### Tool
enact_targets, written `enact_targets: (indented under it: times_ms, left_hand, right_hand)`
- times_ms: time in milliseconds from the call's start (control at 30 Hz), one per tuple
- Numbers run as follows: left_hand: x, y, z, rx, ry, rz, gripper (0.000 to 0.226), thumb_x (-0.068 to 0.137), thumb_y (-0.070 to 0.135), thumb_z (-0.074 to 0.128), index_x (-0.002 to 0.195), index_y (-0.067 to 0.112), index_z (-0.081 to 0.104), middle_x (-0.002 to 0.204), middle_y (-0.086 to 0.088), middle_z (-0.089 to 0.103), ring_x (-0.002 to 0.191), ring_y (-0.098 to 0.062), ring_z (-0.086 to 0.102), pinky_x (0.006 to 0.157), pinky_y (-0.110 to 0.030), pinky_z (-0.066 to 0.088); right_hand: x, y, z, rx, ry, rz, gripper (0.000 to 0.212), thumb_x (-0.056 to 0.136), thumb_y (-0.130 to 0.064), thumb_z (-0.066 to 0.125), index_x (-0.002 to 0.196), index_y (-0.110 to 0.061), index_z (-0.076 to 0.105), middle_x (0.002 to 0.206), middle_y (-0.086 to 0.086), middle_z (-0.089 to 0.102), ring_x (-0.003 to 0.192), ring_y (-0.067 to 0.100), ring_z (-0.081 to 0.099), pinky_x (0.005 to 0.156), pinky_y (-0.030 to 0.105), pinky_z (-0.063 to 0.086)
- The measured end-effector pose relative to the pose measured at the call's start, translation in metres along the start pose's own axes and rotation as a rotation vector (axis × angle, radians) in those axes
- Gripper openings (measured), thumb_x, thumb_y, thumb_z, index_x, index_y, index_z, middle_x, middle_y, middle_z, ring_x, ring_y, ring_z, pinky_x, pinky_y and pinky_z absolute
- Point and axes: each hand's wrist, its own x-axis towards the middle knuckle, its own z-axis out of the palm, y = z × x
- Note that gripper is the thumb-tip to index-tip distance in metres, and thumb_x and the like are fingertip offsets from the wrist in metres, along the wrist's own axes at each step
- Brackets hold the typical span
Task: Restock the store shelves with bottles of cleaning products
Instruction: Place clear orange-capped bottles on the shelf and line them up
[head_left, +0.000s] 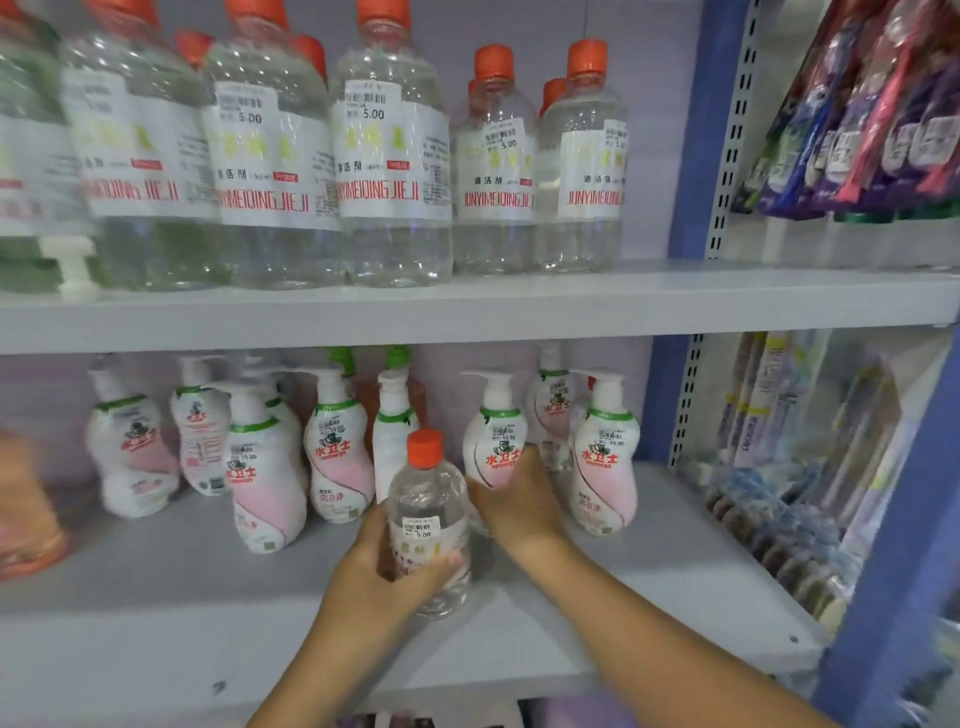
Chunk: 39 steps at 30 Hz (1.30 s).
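My left hand (382, 564) is wrapped around a clear bottle with an orange cap (428, 512), held upright just above the lower shelf (156, 597). My right hand (514, 501) grips the base of a white and pink pump bottle (496, 431) standing on that shelf, right of the clear bottle. On the upper shelf (467, 306) stands a row of matching clear orange-capped bottles (395, 150) with white labels and red lettering.
Several more pink pump bottles (265, 462) stand along the back of the lower shelf, one (605, 452) just right of my right hand. An orange object (26, 519) sits at the far left. A blue upright (696, 130) separates a neighbouring bay of packaged goods (857, 114).
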Motion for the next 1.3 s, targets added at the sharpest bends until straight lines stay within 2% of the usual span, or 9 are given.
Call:
enact_targets:
  times_ms: [200,267,367,500,767,867,1000,1133,1300]
  left_hand:
    - [-0.006,0.004,0.001,-0.06,0.006,-0.035,0.056,0.078,0.007,0.083,0.121,0.033,0.06,0.107,0.012,0.077,0.096,-0.008,0.074,0.078,-0.024,0.058]
    - [-0.005,0.005,0.0,-0.084,0.005,-0.04,0.058,0.078,0.004,0.082,0.122,0.034,0.06,0.11,0.01,0.077,0.098,-0.01,0.074,0.08,-0.025,0.058]
    - [-0.004,0.005,0.001,-0.102,-0.008,-0.04,0.06,0.078,0.007,0.083,0.125,0.036,0.058,0.112,0.01,0.076,0.101,-0.011,0.073,0.087,-0.033,0.056]
    - [-0.004,0.006,0.002,-0.127,-0.026,-0.039,0.062,0.075,0.015,0.088,0.126,0.036,0.057,0.111,0.013,0.076,0.099,-0.008,0.073,0.083,-0.027,0.054]
    - [-0.006,0.009,0.003,-0.144,-0.028,-0.03,0.064,0.072,0.017,0.086,0.126,0.035,0.058,0.113,0.01,0.076,0.101,-0.01,0.073,0.084,-0.029,0.054]
    - [-0.005,0.009,0.002,-0.15,-0.037,-0.038,0.067,0.068,0.019,0.087,0.126,0.035,0.057,0.111,0.01,0.077,0.1,-0.011,0.074,0.083,-0.029,0.054]
    - [-0.001,0.008,0.001,-0.151,-0.037,-0.051,0.07,0.067,0.016,0.091,0.124,0.035,0.057,0.111,0.01,0.077,0.1,-0.011,0.074,0.08,-0.026,0.055]
    - [-0.002,0.01,0.0,-0.144,-0.04,-0.066,0.068,0.07,0.013,0.09,0.126,0.036,0.057,0.112,0.01,0.076,0.101,-0.01,0.073,0.082,-0.026,0.054]
    - [-0.003,0.009,0.0,-0.094,0.002,-0.066,0.069,0.069,0.016,0.09,0.125,0.037,0.056,0.113,0.011,0.076,0.103,-0.01,0.072,0.08,-0.025,0.058]
  right_hand:
    - [-0.009,0.01,-0.011,-0.008,-0.1,-0.077,0.037,0.077,-0.032,0.082,0.105,-0.026,0.059,0.101,-0.015,0.067,0.09,0.004,0.066,0.072,0.014,0.047]
    - [-0.022,0.014,-0.043,-0.006,0.223,-0.262,0.033,0.08,-0.029,0.082,0.104,-0.027,0.06,0.097,-0.016,0.062,0.085,0.004,0.062,0.071,0.01,0.045]
    - [-0.019,0.025,-0.09,-0.143,0.598,-0.362,0.042,0.074,-0.028,0.087,0.105,-0.015,0.062,0.102,0.002,0.057,0.092,0.02,0.057,0.075,0.028,0.046]
    - [0.006,0.025,-0.1,0.019,0.151,0.037,0.038,0.074,-0.024,0.087,0.093,-0.026,0.053,0.093,-0.005,0.065,0.087,0.018,0.064,0.067,0.028,0.047]
    - [0.024,0.017,-0.062,0.005,-0.173,-0.059,0.031,0.083,-0.02,0.08,0.093,-0.034,0.054,0.098,-0.013,0.066,0.094,0.009,0.063,0.079,0.021,0.047]
    - [0.03,0.03,-0.063,-0.123,-0.12,-0.124,0.031,0.079,-0.043,0.08,0.102,-0.029,0.065,0.109,-0.009,0.067,0.096,0.008,0.066,0.085,0.029,0.053]
    - [0.041,0.044,-0.103,-0.06,0.369,-0.194,0.034,0.084,-0.04,0.077,0.109,-0.023,0.061,0.112,0.002,0.054,0.084,0.008,0.058,0.083,0.034,0.052]
    - [0.061,0.059,-0.107,0.161,0.045,-0.032,0.072,0.083,-0.032,0.081,0.144,-0.023,0.045,0.134,-0.004,0.056,0.118,0.013,0.059,0.096,0.031,0.05]
    - [0.064,0.075,-0.097,0.222,-0.004,-0.08,0.036,0.078,-0.015,0.085,0.105,-0.028,0.065,0.094,-0.012,0.077,0.089,0.004,0.073,0.078,0.025,0.057]
